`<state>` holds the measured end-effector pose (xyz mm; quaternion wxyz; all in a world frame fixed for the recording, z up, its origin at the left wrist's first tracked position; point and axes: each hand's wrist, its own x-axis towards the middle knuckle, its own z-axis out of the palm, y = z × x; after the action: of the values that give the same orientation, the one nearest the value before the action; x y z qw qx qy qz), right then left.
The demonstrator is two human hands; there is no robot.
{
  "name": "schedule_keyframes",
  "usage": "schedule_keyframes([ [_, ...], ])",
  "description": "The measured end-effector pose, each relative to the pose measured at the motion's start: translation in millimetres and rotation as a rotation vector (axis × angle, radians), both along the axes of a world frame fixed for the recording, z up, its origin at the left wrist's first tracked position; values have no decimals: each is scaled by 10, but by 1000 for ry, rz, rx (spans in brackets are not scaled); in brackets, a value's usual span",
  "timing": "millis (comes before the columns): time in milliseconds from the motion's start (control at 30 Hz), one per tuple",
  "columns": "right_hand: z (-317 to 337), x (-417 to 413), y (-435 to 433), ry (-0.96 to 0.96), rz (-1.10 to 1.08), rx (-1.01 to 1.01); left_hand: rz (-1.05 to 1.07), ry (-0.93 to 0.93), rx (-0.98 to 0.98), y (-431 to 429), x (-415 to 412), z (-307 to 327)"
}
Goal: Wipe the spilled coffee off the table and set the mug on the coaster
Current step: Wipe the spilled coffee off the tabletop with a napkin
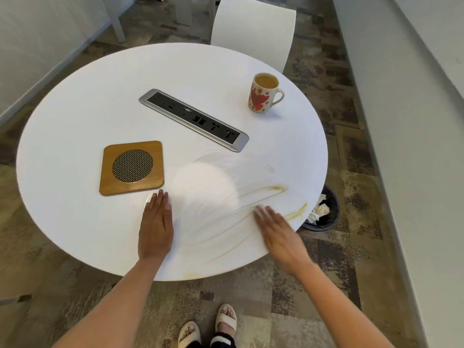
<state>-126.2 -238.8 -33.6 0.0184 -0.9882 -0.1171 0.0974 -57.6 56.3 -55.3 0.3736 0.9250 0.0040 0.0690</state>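
Note:
A cream mug with red hearts, full of milky coffee, stands upright at the far right of the round white table. A square wooden coaster with a round mesh centre lies at the left. Thin brown coffee streaks and pale wet smears cross the near right part of the table, with another streak by the right edge. My left hand lies flat on the table, just in front of the coaster. My right hand is motion-blurred over the smears, fingers straight, nothing visibly held.
A silver power-socket strip lies diagonally across the table's middle. A white chair stands behind the table. A black bin with crumpled tissues sits on the floor under the right edge. A hazy bright patch shows between my hands.

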Motion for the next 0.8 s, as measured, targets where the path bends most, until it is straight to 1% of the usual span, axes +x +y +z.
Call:
schedule_keyframes([
  [67, 39, 178, -217, -7, -69, 25, -1, 3, 7, -6, 2, 8],
  [100, 67, 258, -259, -15, -105, 75, -2, 8, 10, -11, 4, 12],
  [133, 104, 334, -264, -15, -170, 142, -2, 11, 9, -14, 5, 14],
  [167, 152, 396, -243, -22, -285, 259, 0, 14, 7, -14, 3, 13],
  [200, 207, 457, -191, -46, -438, 430, 2, 18, 5, -13, 7, 13],
  [267, 307, 591, -28, -73, -732, 847, 4, 27, 6, -13, 12, 16],
  [333, 398, 704, 166, 58, -935, 1365, 3, 35, 15, -17, 12, 16],
  [367, 418, 742, 256, 125, -1001, 1550, 2, 36, 22, -17, 12, 14],
  [400, 421, 759, 333, 154, -1044, 1616, 1, 35, 28, -15, 10, 14],
  [433, 413, 763, 393, 127, -1051, 1520, 2, 33, 32, -15, 11, 18],
  [467, 393, 746, 436, 39, -1026, 1312, 3, 34, 32, -16, 11, 22],
  [533, 340, 687, 447, -192, -905, 842, 2, 37, 32, -24, 6, 27],
  [567, 333, 664, 436, -298, -833, 682, 2, 39, 31, -26, 6, 30],
  [600, 326, 652, 431, -379, -744, 581, 2, 42, 32, -24, 8, 31],
  [633, 304, 648, 427, -417, -629, 518, 1, 44, 35, -22, 11, 32],
  [667, 273, 648, 426, -396, -498, 463, 0, 43, 38, -22, 12, 32],
  [733, 174, 639, 451, -247, -272, 321, -2, 40, 39, -22, 13, 32],
  [800, 44, 620, 491, -124, -180, 206, 2, 42, 33, -27, 11, 37],
])
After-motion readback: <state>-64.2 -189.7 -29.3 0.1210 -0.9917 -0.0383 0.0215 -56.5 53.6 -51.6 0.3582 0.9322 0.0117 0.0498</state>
